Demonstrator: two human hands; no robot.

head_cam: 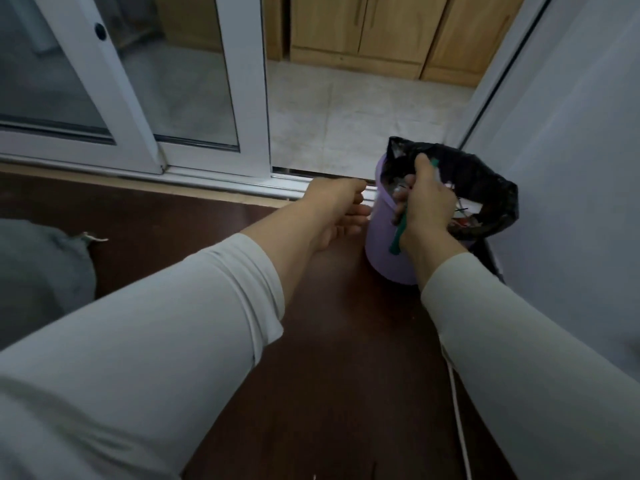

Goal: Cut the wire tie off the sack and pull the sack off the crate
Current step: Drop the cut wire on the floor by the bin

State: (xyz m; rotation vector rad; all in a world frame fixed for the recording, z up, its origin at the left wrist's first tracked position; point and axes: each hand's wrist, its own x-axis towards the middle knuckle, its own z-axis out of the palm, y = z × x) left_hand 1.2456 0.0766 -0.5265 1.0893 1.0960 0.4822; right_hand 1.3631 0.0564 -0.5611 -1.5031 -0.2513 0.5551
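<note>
My right hand (427, 206) is closed around a green-handled tool (396, 242), likely cutters, and hovers over the mouth of a lilac waste bin (382, 251) lined with a black bag (485, 181). The tool's head is hidden by my fingers. My left hand (341, 211) is stretched out just left of the bin with loose, spread fingers and holds nothing. A grey sack (41, 268) lies at the far left on the dark floor, with a pale tie (93, 238) at its bunched neck. No crate is visible.
White sliding glass doors (145, 91) and their track (242, 183) run across the back. Beyond the opening lie pale tiles and wooden cabinets (398, 32). A white wall (571, 168) stands on the right. A white cord (457, 410) runs along the dark brown floor.
</note>
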